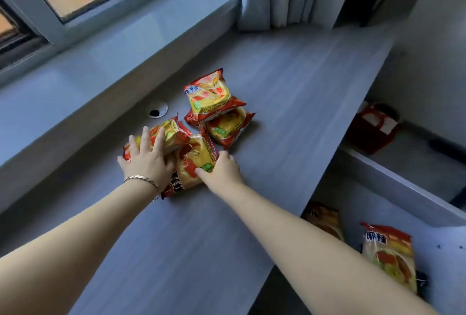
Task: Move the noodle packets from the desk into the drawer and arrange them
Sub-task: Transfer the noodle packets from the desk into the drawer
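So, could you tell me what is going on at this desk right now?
A person is clearing noodle packets off the desk into an open drawer. The left hand rests on one packet, and the right hand is on the packet beside it. Two more packets lie stacked further back, untouched. At least two packets are already in the drawer, so about four remain on the desk.

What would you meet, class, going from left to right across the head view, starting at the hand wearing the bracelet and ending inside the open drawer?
Left hand on a packet → right hand on the next packet → two stacked packets → shadowed packet in the drawer → bright packet in the drawer.
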